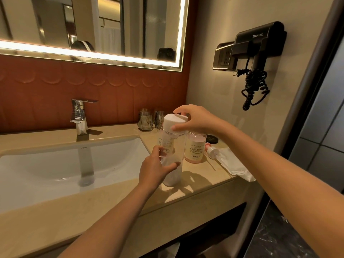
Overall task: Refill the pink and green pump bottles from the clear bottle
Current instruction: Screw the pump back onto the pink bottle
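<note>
- Fingers of right hand curl round white cap on clear bottle.
- Left hand grips its body.
- Pink bottle stands just right, pump lying beside.

Dim, warm light comes mostly from the glowing strip edging the mirror at 11 o'clock, which blows out to white. The clear bottle throws a soft shadow across the counter toward 4 o'clock. Wide-angle distortion bows the door frame at 3 o'clock, and detail is slightly soft throughout.
</note>
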A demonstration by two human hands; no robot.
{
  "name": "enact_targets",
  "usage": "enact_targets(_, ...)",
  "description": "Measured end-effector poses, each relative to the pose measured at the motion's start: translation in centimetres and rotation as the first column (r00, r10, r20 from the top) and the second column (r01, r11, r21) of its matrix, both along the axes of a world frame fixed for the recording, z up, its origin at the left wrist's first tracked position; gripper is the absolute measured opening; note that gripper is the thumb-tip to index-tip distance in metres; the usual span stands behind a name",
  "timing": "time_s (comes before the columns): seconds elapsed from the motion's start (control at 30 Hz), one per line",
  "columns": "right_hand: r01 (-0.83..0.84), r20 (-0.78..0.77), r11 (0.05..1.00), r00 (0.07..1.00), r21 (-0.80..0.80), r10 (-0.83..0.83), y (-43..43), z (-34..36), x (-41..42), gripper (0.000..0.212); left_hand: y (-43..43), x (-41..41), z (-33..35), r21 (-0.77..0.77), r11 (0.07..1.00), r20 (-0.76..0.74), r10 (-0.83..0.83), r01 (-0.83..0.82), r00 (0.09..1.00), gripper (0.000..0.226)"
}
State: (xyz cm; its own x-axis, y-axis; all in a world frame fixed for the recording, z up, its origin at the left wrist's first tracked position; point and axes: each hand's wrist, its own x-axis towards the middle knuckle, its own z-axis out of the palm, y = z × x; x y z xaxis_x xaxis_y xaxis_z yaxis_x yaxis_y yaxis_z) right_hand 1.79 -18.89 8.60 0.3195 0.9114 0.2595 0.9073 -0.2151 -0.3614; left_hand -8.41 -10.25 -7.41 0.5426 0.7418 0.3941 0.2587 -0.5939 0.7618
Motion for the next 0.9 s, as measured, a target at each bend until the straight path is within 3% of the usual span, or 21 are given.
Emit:
enact_targets(0.13,0.024,-0.031,0.999,0.999,-0.046,-0.026,0.1,-0.1,-0.1,0.076,0.0,0.0,0.0,-0.008,1.000,-0.001,-0.007,0.007,1.000,0.069)
enact_targets(0.27,-0.082,-0.165,0.991,0.984,-0.108,0.064,-0.4,1.1,0.0,0.068,-0.1,0.1,0.0,-0.004,1.000,0.005,0.003,-0.003,1.000,0.069)
enact_targets(0.4,-0.039,-0.062,0.998,0.997,-0.054,0.036,-0.1,0.3,0.1,0.066,0.0,0.0,0.0,-0.004,1.000,0.011,0.002,-0.002,1.000,0.069)
enact_targets(0.53,0.006,-0.020,0.993,1.000,-0.119,-0.008,0.2,-0.7,0.7,0.077,0.0,0.0,-0.1,-0.005,1.000,0.008,-0.002,0.002,1.000,0.068)
enact_targets(0.7,-0.160,-0.223,0.985,0.964,-0.057,0.144,-0.1,0.0,0.6,0.071,0.0,0.0,-0.1,-0.006,1.000,0.018,0.000,0.000,1.000,0.069)
enact_targets(0.83,-0.039,0.032,0.999,0.999,-0.025,0.040,0.6,-0.7,0.7,0.070,-0.1,0.0,-0.1,-0.012,1.000,0.014,0.002,-0.002,1.000,0.070)
enact_targets(0.9,-0.013,0.056,0.995,0.998,-0.096,0.018,0.8,-0.6,0.9,0.076,-0.1,0.1,-0.1,-0.020,1.000,0.012,-0.002,0.003,1.000,0.071)
